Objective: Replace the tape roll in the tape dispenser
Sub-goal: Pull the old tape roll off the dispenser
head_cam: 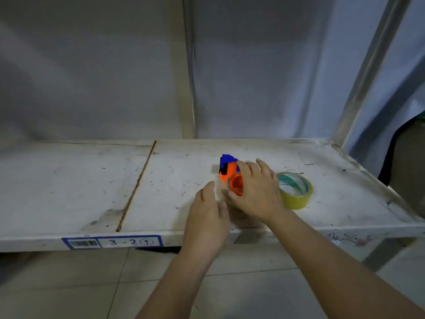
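Note:
An orange and blue tape dispenser (227, 171) lies on the white shelf board (174, 180). My right hand (255, 192) covers its right side and grips it around the orange hub (236, 185). My left hand (207, 215) is at the dispenser's near left, its fingers pinched on a pale, translucent strip or worn roll (218, 189) by the hub; what exactly it is stays unclear. A yellow tape roll (296, 194) with a green-and-white core label lies flat just to the right of my right hand.
The shelf board is scuffed, with a seam (138, 183) running front to back left of the hands. A label "3-2" (128, 242) sits on its front edge. Metal uprights (187, 88) stand behind. Tiled floor lies below.

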The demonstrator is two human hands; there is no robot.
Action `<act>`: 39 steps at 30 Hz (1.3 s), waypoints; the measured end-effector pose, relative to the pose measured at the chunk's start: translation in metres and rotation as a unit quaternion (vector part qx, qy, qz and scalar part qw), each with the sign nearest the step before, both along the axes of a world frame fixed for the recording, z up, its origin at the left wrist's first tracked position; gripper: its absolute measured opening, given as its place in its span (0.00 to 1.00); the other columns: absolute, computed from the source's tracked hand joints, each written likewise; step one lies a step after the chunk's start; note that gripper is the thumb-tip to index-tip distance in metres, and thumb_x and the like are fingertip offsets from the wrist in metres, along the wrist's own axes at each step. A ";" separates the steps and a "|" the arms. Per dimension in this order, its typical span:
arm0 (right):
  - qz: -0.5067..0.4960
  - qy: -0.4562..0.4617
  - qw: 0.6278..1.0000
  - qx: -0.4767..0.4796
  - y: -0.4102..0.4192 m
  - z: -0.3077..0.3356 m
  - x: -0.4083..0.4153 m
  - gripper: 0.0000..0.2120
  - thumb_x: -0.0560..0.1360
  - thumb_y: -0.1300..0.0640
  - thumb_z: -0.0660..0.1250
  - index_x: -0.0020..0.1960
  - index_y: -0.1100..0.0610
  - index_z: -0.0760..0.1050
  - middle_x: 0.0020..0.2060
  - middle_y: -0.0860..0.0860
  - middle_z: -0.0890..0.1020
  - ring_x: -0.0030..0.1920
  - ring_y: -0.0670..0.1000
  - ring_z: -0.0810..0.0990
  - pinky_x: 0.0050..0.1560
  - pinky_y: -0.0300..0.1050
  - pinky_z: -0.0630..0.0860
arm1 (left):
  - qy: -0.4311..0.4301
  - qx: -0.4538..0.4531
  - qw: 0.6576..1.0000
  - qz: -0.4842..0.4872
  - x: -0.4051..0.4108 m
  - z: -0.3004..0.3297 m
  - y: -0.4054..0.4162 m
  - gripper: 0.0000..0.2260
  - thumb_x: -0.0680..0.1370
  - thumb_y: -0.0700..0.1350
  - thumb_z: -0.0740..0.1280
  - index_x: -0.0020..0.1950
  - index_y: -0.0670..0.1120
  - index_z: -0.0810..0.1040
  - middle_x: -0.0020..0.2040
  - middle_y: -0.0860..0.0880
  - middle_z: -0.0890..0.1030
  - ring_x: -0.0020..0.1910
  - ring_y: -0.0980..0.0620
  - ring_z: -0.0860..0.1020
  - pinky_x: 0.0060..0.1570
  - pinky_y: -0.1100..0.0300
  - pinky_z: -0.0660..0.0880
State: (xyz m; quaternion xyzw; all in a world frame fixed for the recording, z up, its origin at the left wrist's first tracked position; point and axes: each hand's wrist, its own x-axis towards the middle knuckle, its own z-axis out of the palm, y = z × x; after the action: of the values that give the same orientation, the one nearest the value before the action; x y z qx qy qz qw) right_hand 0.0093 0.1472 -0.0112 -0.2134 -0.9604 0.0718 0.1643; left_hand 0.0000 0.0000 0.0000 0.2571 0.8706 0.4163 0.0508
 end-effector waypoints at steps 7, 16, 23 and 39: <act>0.004 -0.049 0.999 0.010 0.008 0.001 -0.014 0.34 0.69 0.34 0.58 0.68 0.52 0.64 0.64 0.54 0.73 0.64 0.60 0.70 0.61 0.57 0.70 | -0.031 0.001 0.999 0.015 -0.019 -0.008 0.009 0.22 0.80 0.45 0.56 0.74 0.47 0.57 0.73 0.47 0.64 0.69 0.49 0.66 0.54 0.65 0.60; -0.005 -0.049 0.988 -0.143 0.006 0.011 -0.004 0.37 0.64 0.39 0.67 0.69 0.50 0.63 0.61 0.52 0.72 0.60 0.58 0.68 0.53 0.48 0.67 | -0.141 0.049 0.988 0.033 -0.019 -0.002 0.009 0.17 0.80 0.45 0.54 0.70 0.45 0.65 0.63 0.48 0.73 0.60 0.49 0.72 0.53 0.60 0.66; 0.019 0.176 0.930 -0.323 -0.023 0.023 0.039 0.33 0.64 0.47 0.76 0.66 0.47 0.68 0.55 0.47 0.72 0.57 0.48 0.72 0.52 0.41 0.68 | -0.463 0.284 0.838 0.047 -0.012 0.005 0.012 0.13 0.80 0.46 0.55 0.56 0.42 0.76 0.54 0.40 0.82 0.48 0.45 0.82 0.47 0.52 0.79; 0.089 0.084 0.904 -0.409 -0.016 0.041 0.074 0.28 0.58 0.39 0.76 0.53 0.43 0.70 0.48 0.42 0.77 0.50 0.47 0.79 0.49 0.53 0.80 | -0.444 0.375 0.811 -0.073 -0.008 0.015 0.000 0.19 0.71 0.48 0.68 0.58 0.38 0.79 0.54 0.36 0.82 0.49 0.43 0.81 0.49 0.50 0.78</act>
State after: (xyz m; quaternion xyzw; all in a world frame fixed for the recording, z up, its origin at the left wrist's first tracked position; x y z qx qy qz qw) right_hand 0.0829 0.1314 0.0303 -0.1682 -0.8441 0.4907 0.1359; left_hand -0.0085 -0.0005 0.0152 0.1065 0.5082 0.7743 0.3618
